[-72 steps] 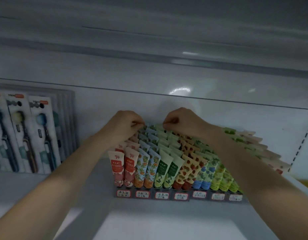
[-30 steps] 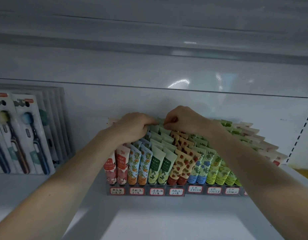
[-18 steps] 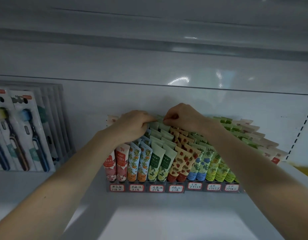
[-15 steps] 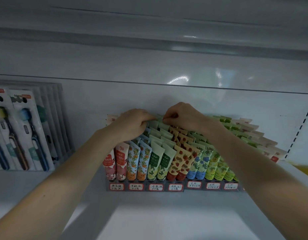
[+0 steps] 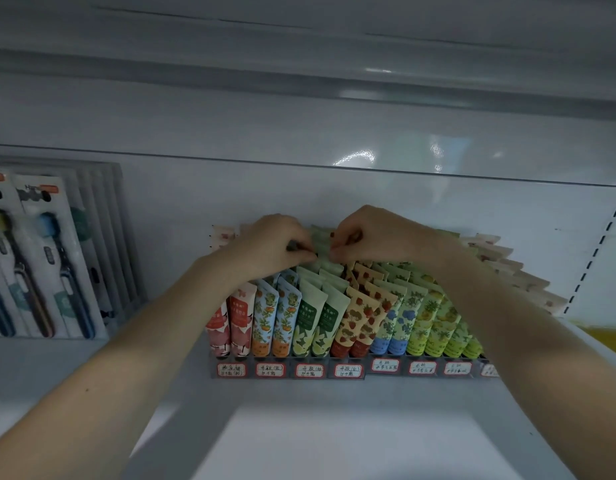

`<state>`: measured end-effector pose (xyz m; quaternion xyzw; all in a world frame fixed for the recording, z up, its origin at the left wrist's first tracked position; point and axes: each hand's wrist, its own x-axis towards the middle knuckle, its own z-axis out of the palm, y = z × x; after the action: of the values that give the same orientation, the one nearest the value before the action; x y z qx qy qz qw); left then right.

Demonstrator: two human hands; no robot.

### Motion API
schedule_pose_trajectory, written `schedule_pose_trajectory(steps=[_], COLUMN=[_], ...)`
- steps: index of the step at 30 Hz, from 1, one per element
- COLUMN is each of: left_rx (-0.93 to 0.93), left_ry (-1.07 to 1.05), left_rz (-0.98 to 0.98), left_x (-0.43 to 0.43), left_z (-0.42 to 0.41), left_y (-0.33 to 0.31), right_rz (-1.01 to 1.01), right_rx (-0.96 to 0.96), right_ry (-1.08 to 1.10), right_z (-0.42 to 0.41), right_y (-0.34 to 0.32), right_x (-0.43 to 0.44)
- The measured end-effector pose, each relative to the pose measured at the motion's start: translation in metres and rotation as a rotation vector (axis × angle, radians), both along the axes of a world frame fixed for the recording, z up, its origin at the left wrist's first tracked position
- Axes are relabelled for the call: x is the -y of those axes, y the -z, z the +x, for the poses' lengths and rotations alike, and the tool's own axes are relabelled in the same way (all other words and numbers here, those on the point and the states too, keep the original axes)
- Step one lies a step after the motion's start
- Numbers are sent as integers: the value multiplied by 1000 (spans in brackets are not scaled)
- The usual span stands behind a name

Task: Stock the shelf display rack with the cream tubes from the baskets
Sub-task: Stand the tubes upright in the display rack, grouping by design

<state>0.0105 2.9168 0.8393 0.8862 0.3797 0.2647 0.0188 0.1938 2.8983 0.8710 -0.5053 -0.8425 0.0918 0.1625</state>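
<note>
Reaching over the rack (image 5: 289, 371) on the shelf (image 5: 334, 441), I see my left hand (image 5: 275, 247) and right hand (image 5: 367, 233) both pinching the top of a pale green tube (image 5: 321, 241) in the back row.

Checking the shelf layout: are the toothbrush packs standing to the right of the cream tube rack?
No, the toothbrush packs stand to the left of the rack, with a gap between them.

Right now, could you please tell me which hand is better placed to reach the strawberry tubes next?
Probably the right hand: it sits at the back just above the strawberry tubes, while the left hand is farther left, beyond the green tubes.
</note>
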Motion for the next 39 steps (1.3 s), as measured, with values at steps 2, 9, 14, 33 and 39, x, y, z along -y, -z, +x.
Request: schedule_pose_trajectory(steps=[2, 9, 14, 33, 39], left_rx=[-9, -21, -26, -43, 34], left_ry=[-21, -77, -69, -126, -90], left_rz=[-13, 16, 24, -113, -90], left_x=[-1, -5, -1, 11, 23], left_z=[2, 6, 6, 13, 9], left_y=[-2, 0, 0, -8, -6], right_rz=[2, 118, 137, 98, 117], right_rx=[39, 39, 7, 59, -126], right_ry=[-6, 55, 63, 91, 98], right_z=[-3, -13, -9, -10, -1], right_y=[3, 13, 14, 18, 20], right_x=[-2, -12, -8, 11, 25])
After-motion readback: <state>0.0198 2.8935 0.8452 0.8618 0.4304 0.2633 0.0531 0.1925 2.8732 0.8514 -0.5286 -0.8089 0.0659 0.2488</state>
